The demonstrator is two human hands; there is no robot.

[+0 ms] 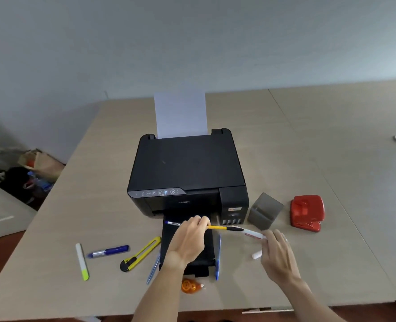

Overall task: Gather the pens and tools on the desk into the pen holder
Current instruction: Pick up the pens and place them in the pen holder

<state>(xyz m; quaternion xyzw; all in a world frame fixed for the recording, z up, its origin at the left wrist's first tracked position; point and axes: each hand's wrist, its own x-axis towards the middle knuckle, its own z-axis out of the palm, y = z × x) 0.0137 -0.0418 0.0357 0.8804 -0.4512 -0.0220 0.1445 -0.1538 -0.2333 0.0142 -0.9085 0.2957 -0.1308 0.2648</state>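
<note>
Pinching a yellow pen (pixel 222 227) plus a blue-capped one (pixel 172 223) over the printer's output tray (pixel 206 252), the left hand (pixel 187 240) has its fingers curled tight. Right hand (pixel 277 252) grips white markers (pixel 254 234), blurry. Grey pen holder (pixel 264 211) sits just beside the printer (pixel 187 168), nothing visible inside.

Black boxy printer (pixel 187 173) holding plain white paper sheet (pixel 180 115); grey square pen holder (pixel 263 211); glossy red hole punch (pixel 306 212); yellow-and-black utility knife (pixel 140 254); blue marker (pixel 108 251); orange correction-tape dispenser (pixel 190 286); beige wood-grain desk (pixel 308 140).
</note>
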